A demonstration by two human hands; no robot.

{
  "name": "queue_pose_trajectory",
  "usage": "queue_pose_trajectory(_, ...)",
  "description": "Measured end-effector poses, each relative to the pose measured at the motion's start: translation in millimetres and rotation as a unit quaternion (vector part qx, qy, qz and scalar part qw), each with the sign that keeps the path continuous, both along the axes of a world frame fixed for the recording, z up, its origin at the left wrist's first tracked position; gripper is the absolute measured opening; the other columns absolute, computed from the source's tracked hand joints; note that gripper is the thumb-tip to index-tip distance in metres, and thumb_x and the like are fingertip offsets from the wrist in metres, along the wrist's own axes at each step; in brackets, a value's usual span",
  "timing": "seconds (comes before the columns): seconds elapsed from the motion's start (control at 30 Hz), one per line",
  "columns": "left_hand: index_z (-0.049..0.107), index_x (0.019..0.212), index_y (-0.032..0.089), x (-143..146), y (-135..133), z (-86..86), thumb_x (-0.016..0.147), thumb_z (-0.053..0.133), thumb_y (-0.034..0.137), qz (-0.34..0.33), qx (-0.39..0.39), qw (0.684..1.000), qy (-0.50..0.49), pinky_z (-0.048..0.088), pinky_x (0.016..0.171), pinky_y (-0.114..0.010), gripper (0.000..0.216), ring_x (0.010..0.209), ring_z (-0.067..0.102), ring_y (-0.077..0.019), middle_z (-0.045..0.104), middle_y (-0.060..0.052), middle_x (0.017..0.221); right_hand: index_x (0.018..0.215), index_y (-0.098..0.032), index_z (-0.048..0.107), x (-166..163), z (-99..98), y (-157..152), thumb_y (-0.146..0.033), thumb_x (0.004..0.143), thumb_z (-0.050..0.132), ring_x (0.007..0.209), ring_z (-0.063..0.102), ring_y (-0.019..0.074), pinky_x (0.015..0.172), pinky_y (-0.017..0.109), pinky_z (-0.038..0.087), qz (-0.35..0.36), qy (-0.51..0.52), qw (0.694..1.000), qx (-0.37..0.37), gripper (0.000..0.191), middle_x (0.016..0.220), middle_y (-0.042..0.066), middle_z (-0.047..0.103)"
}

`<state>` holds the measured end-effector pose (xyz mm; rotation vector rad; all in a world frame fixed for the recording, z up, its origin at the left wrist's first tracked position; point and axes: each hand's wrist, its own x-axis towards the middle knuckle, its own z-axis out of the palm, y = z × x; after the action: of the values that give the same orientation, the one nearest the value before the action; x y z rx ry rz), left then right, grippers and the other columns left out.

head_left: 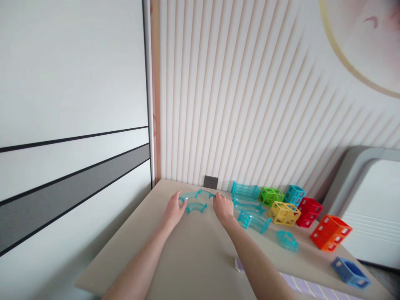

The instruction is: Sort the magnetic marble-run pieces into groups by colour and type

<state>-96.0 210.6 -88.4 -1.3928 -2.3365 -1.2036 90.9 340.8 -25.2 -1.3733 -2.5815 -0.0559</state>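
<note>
My left hand [175, 210] is closed around the left end of a translucent teal curved track piece [189, 195] at the far side of the table. My right hand [223, 207] pinches the right end of a second teal curved track piece [206, 193]. The two pieces meet end to end between my hands and form a shallow arch. Just below that arch, a separate short curved track piece [196, 207] lies on the table, close to my left fingers. My fingertips partly hide the outer ends of the held pieces.
Right of my right hand lie several teal track pieces [245, 190] and a teal ring-shaped piece [286, 240]. Beyond them stand green [271, 196], yellow [284, 213], red [308, 212], orange [330, 233] and blue [350, 272] block frames. A lilac strip [304, 287] lies under my right forearm.
</note>
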Motion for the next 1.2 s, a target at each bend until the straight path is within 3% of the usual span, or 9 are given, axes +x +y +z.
queue_pose_trajectory(0.2, 0.049, 0.133, 0.012, -17.3, -11.5, 7.8, 0.093, 0.052, 0.029, 0.111, -0.046, 0.992, 0.028, 0.049, 0.096, -0.043, 0.043, 0.114, 0.062, -0.031, 0.067, -0.018, 0.115, 0.108, -0.01, 0.07, -5.3, -4.2, -2.4, -0.003, 0.095, 0.044, 0.108, 0.069, 0.0314, 0.087, 0.039, 0.043, 0.014, -0.03, 0.999, 0.011, 0.03, 0.106, 0.024, 0.074)
queue_pose_trajectory(0.33, 0.041, 0.141, 0.007, -22.4, -15.2, 8.1, 0.093, 0.053, 0.033, 0.155, -0.086, 0.983, 0.035, 0.048, 0.092, -0.043, 0.055, 0.112, 0.063, -0.0333, 0.069, -0.021, 0.112, 0.106, -0.015, 0.072, -9.1, -6.9, -7.7, -0.015, 0.095, 0.054, 0.108, 0.068, 0.0326, 0.087, 0.04, 0.044, 0.019, -0.034, 0.999, -0.002, 0.021, 0.106, 0.021, 0.075)
queue_pose_trajectory(0.5, 0.042, 0.14, 0.004, -23.2, -15.8, 8.2, 0.092, 0.054, 0.033, 0.165, -0.129, 0.977, 0.048, 0.048, 0.091, -0.042, 0.057, 0.112, 0.063, -0.035, 0.068, -0.023, 0.113, 0.108, -0.021, 0.071, -0.7, -9.3, -20.4, -0.025, 0.092, 0.063, 0.11, 0.067, 0.0319, 0.089, 0.04, 0.045, 0.022, -0.018, 0.999, -0.016, 0.019, 0.111, 0.017, 0.074)
queue_pose_trajectory(0.63, 0.048, 0.134, 0.008, -20.6, -16.5, 8.8, 0.09, 0.055, 0.031, 0.161, -0.154, 0.973, 0.06, 0.047, 0.092, -0.043, 0.05, 0.113, 0.061, -0.0352, 0.067, -0.022, 0.115, 0.116, -0.022, 0.069, 29.3, -3.2, -29.7, -0.03, 0.093, 0.061, 0.109, 0.067, 0.0279, 0.09, 0.036, 0.047, 0.049, 0.018, 0.998, -0.02, 0.025, 0.112, 0.012, 0.074)
queue_pose_trajectory(0.77, 0.05, 0.133, 0.007, -16.4, -16.0, 8.6, 0.089, 0.055, 0.032, 0.156, -0.157, 0.973, 0.067, 0.047, 0.091, -0.044, 0.051, 0.112, 0.06, -0.0362, 0.066, -0.022, 0.115, 0.13, -0.02, 0.061, 81.8, 11.5, -21.5, -0.031, 0.103, 0.037, 0.119, 0.06, 0.0231, 0.102, 0.033, 0.041, 0.04, 0.09, 0.995, 0.02, 0.038, 0.127, 0.011, 0.068)
queue_pose_trajectory(0.87, 0.049, 0.134, 0.004, -13.9, -15.6, 9.6, 0.091, 0.052, 0.034, 0.156, -0.147, 0.974, 0.072, 0.048, 0.09, -0.046, 0.052, 0.11, 0.061, -0.0378, 0.065, -0.024, 0.114, 0.12, -0.016, 0.067, 127.4, 16.6, -1.6, -0.036, 0.101, 0.038, 0.118, 0.059, 0.027, 0.106, 0.037, 0.039, 0.016, 0.219, 0.972, 0.084, 0.039, 0.12, 0.014, 0.07)
queue_pose_trajectory(0.93, 0.049, 0.134, 0.004, -12.2, -15.9, 11.8, 0.093, 0.049, 0.033, 0.151, -0.135, 0.976, 0.082, 0.047, 0.093, -0.047, 0.051, 0.114, 0.059, -0.0375, 0.064, -0.025, 0.118, 0.117, -0.017, 0.068, 153.3, 12.8, 13.2, -0.042, 0.1, 0.039, 0.116, 0.06, 0.0278, 0.104, 0.039, 0.041, 0.001, 0.255, 0.964, 0.077, 0.042, 0.118, 0.014, 0.07)
queue_pose_trajectory(1.03, 0.05, 0.134, 0.008, -7.2, -17.0, 16.9, 0.095, 0.046, 0.031, 0.13, -0.111, 0.979, 0.108, 0.043, 0.102, -0.045, 0.046, 0.123, 0.053, -0.0345, 0.061, -0.022, 0.126, 0.121, -0.019, 0.066, 176.5, -0.6, 28.3, -0.052, 0.096, 0.045, 0.119, 0.058, 0.0294, 0.102, 0.041, 0.043, -0.044, 0.222, 0.973, 0.05, 0.046, 0.123, 0.013, 0.067)
queue_pose_trajectory(1.2, 0.055, 0.127, 0.014, 8.7, -18.2, 21.1, 0.095, 0.047, 0.027, 0.053, -0.016, 0.988, 0.142, 0.043, 0.105, -0.045, 0.036, 0.12, 0.053, -0.0322, 0.061, -0.017, 0.121, 0.139, -0.019, 0.054, 178.7, -17.1, 27.7, -0.054, 0.096, 0.046, 0.123, 0.057, 0.032, 0.1, 0.042, 0.044, -0.106, 0.122, 0.987, 0.002, 0.056, 0.134, 0.017, 0.059)
